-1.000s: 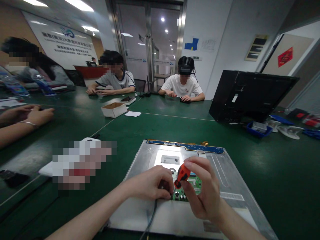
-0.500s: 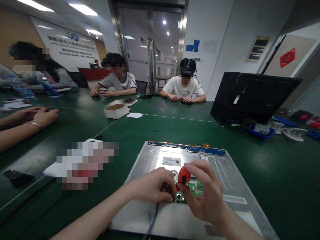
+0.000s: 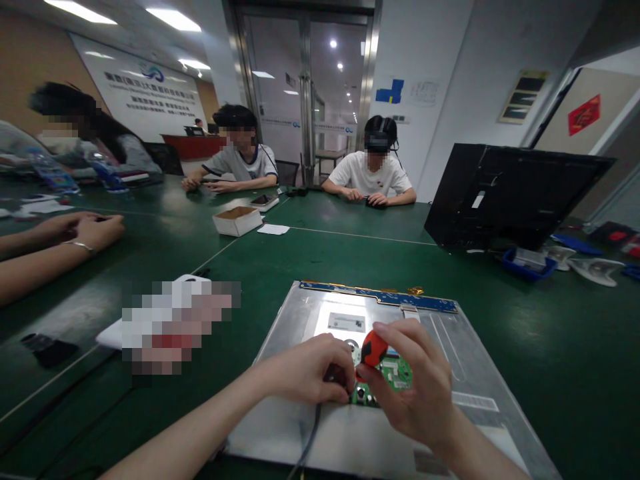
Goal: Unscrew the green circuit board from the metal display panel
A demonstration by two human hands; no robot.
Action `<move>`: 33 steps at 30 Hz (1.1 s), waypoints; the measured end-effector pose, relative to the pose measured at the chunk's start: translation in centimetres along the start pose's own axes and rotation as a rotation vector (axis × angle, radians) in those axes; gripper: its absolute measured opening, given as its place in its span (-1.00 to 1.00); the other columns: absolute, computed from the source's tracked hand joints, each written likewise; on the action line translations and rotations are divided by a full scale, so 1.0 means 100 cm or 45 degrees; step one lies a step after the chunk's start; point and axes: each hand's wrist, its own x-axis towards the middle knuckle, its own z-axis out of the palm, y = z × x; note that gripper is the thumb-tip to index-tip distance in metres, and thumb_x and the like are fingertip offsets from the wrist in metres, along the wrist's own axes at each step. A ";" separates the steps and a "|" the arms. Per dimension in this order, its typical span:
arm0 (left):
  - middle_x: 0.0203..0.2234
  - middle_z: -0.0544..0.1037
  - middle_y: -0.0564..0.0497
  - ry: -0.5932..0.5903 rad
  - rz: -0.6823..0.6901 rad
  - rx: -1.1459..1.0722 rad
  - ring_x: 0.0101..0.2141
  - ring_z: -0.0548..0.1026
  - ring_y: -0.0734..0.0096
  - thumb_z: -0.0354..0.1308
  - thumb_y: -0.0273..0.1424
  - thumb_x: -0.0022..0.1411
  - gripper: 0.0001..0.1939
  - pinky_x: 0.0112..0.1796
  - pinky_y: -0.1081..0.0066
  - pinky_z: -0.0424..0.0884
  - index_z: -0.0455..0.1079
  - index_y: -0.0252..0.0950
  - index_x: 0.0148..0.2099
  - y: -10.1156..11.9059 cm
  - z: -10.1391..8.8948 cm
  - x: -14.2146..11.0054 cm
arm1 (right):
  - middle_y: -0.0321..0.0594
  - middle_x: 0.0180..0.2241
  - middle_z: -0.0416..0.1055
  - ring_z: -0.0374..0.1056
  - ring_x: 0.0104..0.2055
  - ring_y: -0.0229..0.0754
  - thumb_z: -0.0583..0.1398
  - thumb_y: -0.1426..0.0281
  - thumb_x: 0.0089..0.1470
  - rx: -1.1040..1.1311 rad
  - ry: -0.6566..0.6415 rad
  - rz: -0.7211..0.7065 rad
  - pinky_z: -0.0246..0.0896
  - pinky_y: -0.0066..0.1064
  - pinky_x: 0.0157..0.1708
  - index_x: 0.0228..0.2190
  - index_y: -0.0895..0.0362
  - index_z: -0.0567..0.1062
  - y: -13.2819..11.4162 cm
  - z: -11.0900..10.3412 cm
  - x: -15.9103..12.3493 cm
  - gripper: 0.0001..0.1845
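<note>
A flat metal panel lies before me, with a green circuit board at its middle and a blue circuit strip along its far edge. My right hand pinches the round orange-and-black handle of a screwdriver between thumb and fingers, above the green board. Its tip is hidden. My left hand is closed at the board's left edge, fingers curled round something dark that I cannot make out. From beneath this hand a dark cable runs toward me.
Left of the panel lies a white object, partly blurred out. Farther back are an open white box and a paper slip. A black monitor and a blue tray stand at right. A co-worker's hands rest at left; other people sit opposite.
The black patches on the screwdriver handle show differently, so it has turned in my right fingers. My left hand keeps its place on the board. The whole view has shifted slightly.
</note>
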 end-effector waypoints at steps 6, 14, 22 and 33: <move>-0.39 0.54 0.07 0.015 0.054 0.039 -0.38 0.45 0.37 0.39 -0.51 0.17 -0.92 -0.32 0.39 0.35 0.62 -0.27 -0.25 -0.007 0.003 -0.002 | -0.14 -0.29 0.58 0.48 -0.37 -0.09 0.18 0.57 0.18 0.123 -0.029 -0.049 0.48 -0.27 -0.43 0.23 0.16 0.40 -0.004 -0.002 0.005 -0.42; -0.36 0.53 0.06 0.021 0.062 0.031 -0.34 0.45 0.36 0.39 -0.55 0.15 -0.91 -0.31 0.40 0.35 0.58 -0.28 -0.29 -0.006 0.004 -0.002 | -0.19 -0.30 0.56 0.48 -0.39 -0.10 0.24 0.48 0.24 0.095 -0.018 -0.008 0.46 -0.29 -0.45 0.20 0.12 0.36 0.000 0.000 0.000 -0.49; -0.49 0.42 0.12 0.036 0.044 0.030 -0.46 0.36 0.44 0.34 -0.54 0.14 -0.90 -0.41 0.44 0.26 0.50 -0.29 -0.38 -0.002 0.004 -0.002 | -0.21 -0.30 0.59 0.51 -0.36 -0.11 0.23 0.45 0.32 0.011 -0.066 -0.009 0.50 -0.30 -0.42 0.25 0.06 0.40 -0.001 -0.001 0.003 -0.50; -0.33 0.57 0.02 0.007 0.060 0.049 -0.37 0.46 0.36 0.34 -0.50 0.20 -0.93 -0.28 0.37 0.40 0.58 -0.29 -0.23 -0.008 0.005 -0.003 | -0.13 -0.25 0.58 0.56 -0.33 -0.06 0.19 0.53 0.23 0.084 -0.071 0.024 0.54 -0.26 -0.41 0.20 0.13 0.31 -0.003 -0.002 -0.002 -0.48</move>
